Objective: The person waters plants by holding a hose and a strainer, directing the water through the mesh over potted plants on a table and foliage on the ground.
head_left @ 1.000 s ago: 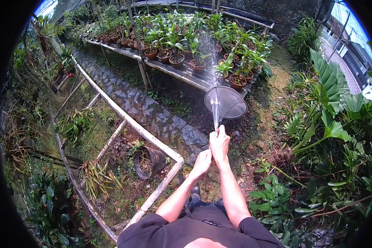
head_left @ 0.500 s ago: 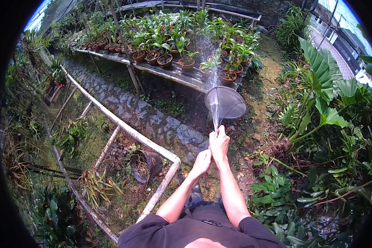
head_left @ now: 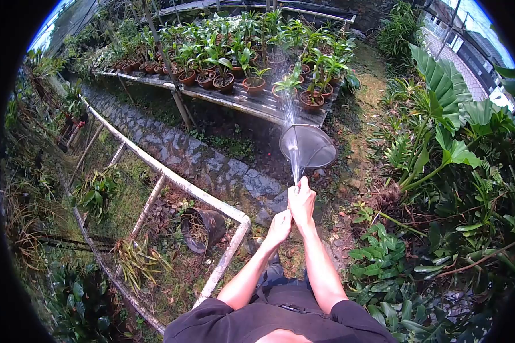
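Observation:
Water jets forward from my right hand, whose fingers are closed with the thumb side up around a hose end, mostly hidden in the grip. My left hand is closed just behind and below it, against the right wrist, on the same hose. Right beyond the fingertips is a round grey mesh disc with a dark rim. The water stream passes over its left side and spreads toward the potted plants on a slatted bench.
A pale pipe railing bends at a corner to my left, with a black pot lying tipped behind it. Stone paving runs below the bench. Broad-leaved plants crowd the right side of a mossy path.
Both hands and the mesh disc have come slightly lower and to the left in view. The bench and pots have shifted a little left and up. Water keeps spraying toward the pots.

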A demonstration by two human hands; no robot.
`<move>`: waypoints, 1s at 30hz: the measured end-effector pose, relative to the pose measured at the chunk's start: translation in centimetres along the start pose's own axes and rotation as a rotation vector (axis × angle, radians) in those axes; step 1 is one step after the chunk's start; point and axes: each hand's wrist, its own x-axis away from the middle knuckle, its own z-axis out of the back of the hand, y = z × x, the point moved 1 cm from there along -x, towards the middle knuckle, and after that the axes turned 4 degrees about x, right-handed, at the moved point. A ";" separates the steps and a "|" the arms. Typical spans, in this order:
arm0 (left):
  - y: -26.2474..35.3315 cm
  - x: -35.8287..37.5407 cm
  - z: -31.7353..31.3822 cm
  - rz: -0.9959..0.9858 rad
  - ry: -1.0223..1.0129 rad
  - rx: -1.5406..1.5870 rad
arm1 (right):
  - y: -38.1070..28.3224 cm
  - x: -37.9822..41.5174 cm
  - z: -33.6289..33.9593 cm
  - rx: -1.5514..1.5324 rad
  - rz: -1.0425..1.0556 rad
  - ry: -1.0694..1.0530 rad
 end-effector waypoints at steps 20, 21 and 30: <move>1.4 -2.5 -5.0 0.089 -0.243 -0.016 | 3.9 -1.5 5.1 0.027 -0.115 0.187; 1.3 -2.4 -5.2 0.082 -0.250 -0.018 | 3.9 -1.4 5.5 0.040 -0.120 0.190; 2.4 -1.9 -6.3 0.028 -0.240 0.003 | 4.0 -1.1 6.4 0.015 -0.128 0.227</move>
